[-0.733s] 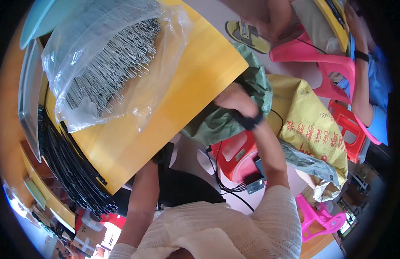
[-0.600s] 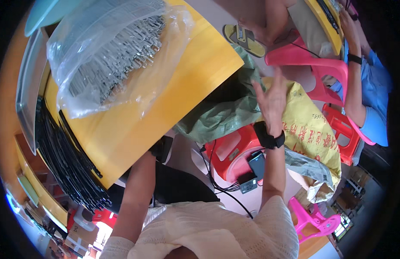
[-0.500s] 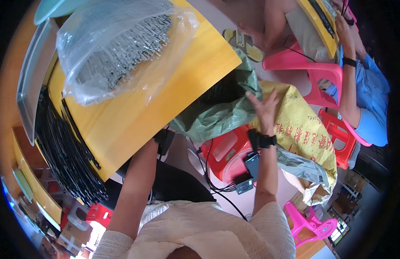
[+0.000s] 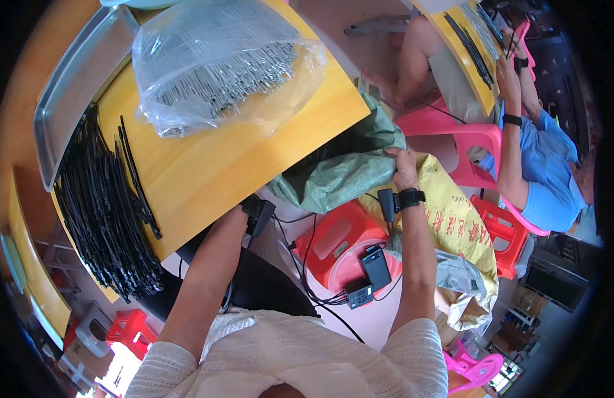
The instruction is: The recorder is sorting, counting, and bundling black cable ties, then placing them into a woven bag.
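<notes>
My right hand [image 4: 405,167] is closed on the rim of a green woven sack [image 4: 340,184], thumb over the edge. The sack hangs beside the table corner with its mouth open, and dark contents show faintly inside. My left forearm [image 4: 210,268] reaches under the table's near edge; a black wrist device [image 4: 257,215] shows, but the tabletop hides the hand and its fingers. On the yellow wooden table [image 4: 207,179] lie a bundle of black, thin strips [image 4: 111,219] and a clear plastic bag [image 4: 230,73] full of thin metallic pieces.
A metal tray [image 4: 81,86] stands at the table's left. Below the green sack are a red stool [image 4: 333,249] with a black device and cables, and a yellow printed sack [image 4: 453,212]. At right, a person in blue [image 4: 552,172] sits on a pink chair [image 4: 469,149].
My right hand had its fingers spread beside the green sack; now it has closed on the sack's rim. The view has shifted slightly. My left hand stays hidden beneath the table.
</notes>
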A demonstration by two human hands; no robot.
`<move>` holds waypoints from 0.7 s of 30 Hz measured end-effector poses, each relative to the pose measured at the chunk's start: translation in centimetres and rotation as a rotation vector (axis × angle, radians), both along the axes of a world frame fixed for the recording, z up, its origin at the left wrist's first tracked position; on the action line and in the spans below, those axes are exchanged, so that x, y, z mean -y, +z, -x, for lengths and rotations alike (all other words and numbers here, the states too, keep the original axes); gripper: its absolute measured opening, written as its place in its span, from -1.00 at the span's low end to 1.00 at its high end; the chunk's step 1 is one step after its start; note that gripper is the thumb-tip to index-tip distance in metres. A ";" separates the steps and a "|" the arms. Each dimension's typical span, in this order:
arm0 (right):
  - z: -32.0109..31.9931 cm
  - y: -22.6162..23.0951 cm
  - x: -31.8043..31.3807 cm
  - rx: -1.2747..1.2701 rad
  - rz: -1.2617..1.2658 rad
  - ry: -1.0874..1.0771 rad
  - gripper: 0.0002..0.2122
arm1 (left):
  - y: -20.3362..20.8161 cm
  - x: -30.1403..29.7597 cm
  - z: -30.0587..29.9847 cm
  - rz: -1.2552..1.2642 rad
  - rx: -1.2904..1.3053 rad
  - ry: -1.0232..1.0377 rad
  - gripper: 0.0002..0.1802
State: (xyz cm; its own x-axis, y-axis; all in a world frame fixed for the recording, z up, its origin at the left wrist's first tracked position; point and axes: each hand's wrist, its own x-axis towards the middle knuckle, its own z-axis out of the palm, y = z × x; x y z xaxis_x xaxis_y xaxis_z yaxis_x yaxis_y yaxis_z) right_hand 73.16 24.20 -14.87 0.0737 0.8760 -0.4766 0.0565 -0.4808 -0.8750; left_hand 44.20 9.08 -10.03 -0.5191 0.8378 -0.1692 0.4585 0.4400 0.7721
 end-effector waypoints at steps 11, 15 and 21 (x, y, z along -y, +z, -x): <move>3.0 7.7 -8.1 0.066 -0.096 0.300 -0.82 | -0.8 0.4 -2.4 0.007 0.066 0.012 -0.58; 4.1 10.8 -11.0 0.173 -0.113 0.452 -0.81 | 0.6 -0.3 -5.8 -0.025 0.334 0.103 -0.63; 3.4 7.5 -15.9 0.300 -0.404 0.802 -0.76 | 0.4 0.2 -8.1 0.007 0.804 0.227 -0.76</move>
